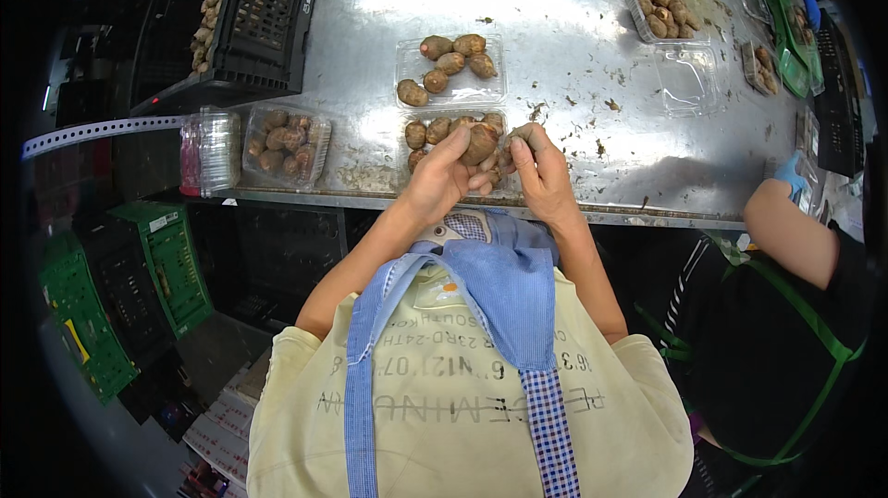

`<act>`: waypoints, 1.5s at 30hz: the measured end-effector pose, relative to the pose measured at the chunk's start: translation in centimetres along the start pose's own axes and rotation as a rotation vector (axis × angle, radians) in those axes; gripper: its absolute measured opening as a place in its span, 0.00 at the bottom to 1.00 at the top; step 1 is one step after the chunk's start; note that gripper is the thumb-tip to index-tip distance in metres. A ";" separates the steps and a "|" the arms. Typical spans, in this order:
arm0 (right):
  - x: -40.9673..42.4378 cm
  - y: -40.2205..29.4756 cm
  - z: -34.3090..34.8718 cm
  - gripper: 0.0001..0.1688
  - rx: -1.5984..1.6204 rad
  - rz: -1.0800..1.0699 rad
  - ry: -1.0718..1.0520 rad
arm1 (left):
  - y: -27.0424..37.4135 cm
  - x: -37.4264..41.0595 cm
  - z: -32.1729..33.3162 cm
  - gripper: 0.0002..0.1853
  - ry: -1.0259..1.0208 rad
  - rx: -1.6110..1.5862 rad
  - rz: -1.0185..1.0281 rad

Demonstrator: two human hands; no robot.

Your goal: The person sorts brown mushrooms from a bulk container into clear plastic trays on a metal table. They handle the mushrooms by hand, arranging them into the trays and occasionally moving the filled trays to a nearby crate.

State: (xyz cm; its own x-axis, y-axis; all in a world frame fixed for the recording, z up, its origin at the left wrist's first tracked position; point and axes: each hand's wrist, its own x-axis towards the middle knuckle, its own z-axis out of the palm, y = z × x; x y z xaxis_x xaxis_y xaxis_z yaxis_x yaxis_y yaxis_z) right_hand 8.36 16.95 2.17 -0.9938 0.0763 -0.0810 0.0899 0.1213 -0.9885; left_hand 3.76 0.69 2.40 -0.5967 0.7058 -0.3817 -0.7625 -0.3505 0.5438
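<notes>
My left hand (444, 168) holds a brown taro corm (479, 144) between thumb and fingers, above a clear plastic clamshell tray. Close on its right is my right hand (540, 166), its thumb and forefinger pinched together at a small brown piece beside the corm; whether that is a second corm or a bit of skin, I cannot tell. Under my hands, taro corms (438, 130) lie in the tray, partly hidden. The clamshell's other half (461, 92) lies open just beyond, with several corms (450, 63) on it.
A filled clamshell (286, 146) and stacked clear containers (210, 151) stand left, below a black crate (267, 12). Another open clamshell of corms (664, 14) lies at the upper right. Brown scraps dot the metal table (583, 33). A co-worker's gloved hand (791, 175) is at the right.
</notes>
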 end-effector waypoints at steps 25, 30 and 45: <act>0.0 0.2 0.1 0.18 -0.115 -0.029 -0.094 | -0.1 0.0 -0.8 0.27 -0.095 -0.059 -0.151; 0.2 -0.6 0.2 0.17 -0.179 -0.013 -0.136 | -0.1 -0.2 -0.8 0.28 -0.047 0.004 -0.188; 0.8 4.8 -3.0 0.13 -0.375 0.059 0.269 | 3.5 3.5 -3.6 0.18 0.484 1.495 0.550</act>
State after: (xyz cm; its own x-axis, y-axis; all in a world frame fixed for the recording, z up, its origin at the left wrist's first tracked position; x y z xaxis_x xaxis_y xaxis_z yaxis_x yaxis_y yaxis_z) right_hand 8.19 20.52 -2.24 -0.9384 0.3416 -0.0512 0.2127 0.4549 -0.8648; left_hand -1.91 -0.26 0.27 -0.9301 0.3625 0.0598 0.2771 0.5851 0.7621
